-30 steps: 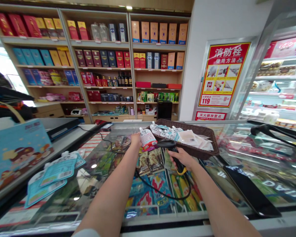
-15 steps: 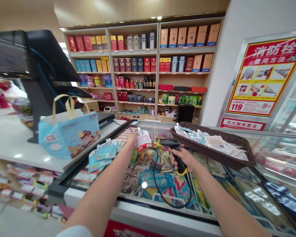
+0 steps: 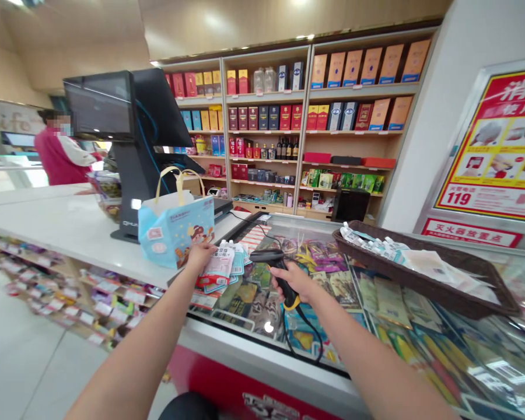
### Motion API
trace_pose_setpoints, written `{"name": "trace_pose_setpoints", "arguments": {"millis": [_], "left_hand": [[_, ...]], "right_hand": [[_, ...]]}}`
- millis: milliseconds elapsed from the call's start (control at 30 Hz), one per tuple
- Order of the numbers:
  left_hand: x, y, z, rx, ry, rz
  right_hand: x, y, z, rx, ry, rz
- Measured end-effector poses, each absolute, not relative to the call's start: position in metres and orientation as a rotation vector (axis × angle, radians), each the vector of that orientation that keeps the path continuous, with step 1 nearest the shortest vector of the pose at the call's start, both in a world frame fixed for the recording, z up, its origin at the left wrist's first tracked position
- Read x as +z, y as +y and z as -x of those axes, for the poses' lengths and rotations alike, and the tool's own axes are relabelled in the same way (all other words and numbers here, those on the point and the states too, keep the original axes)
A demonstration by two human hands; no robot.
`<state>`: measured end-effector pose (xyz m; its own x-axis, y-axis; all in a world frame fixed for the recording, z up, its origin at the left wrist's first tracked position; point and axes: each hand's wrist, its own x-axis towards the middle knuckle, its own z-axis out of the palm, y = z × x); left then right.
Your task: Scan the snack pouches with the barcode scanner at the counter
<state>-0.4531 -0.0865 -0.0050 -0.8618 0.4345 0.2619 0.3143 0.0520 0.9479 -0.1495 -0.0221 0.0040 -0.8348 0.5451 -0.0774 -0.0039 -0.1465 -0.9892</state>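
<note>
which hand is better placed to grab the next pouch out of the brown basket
Probably the right hand: it is nearer the wicker basket on that side, though its fingers grip the barcode scanner. The left hand is farther off, setting a pouch on the pile by the blue gift bag.

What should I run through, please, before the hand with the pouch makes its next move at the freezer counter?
1. Left hand grips the pouch: ok.
2. Pouch is over the pile of blue pouches on the glass lid: ok.
3. Right hand holds the scanner: ok.
4. Scanner cable is free of snags: cannot tell.
5. Gift bag stands upright beside the pile: ok.
6. Wicker tray sits fully on the lid: cannot tell, its right end is cut off.
</note>
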Motion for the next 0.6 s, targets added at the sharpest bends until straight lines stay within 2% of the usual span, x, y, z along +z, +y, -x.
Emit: {"name": "trace_pose_setpoints", "arguments": {"millis": [100, 200, 367, 600], "left_hand": [[0.002, -0.091, 0.442, 1.666, 2.494, -0.923], [0.007, -0.085, 0.429, 1.706, 2.587, -1.017], [0.013, -0.057, 0.398, 1.930, 2.500, -1.262], [0.018, 0.006, 0.304, 1.823, 2.232, -1.565]], "right_hand": [[0.003, -0.023, 0.155, 2.041, -1.777, 0.629], [0.003, -0.020, 0.151, 2.024, -1.749, 0.641], [0.005, -0.006, 0.123, 1.975, -1.635, 0.661], [0.006, 0.021, 0.051, 1.880, -1.424, 0.742]]}}
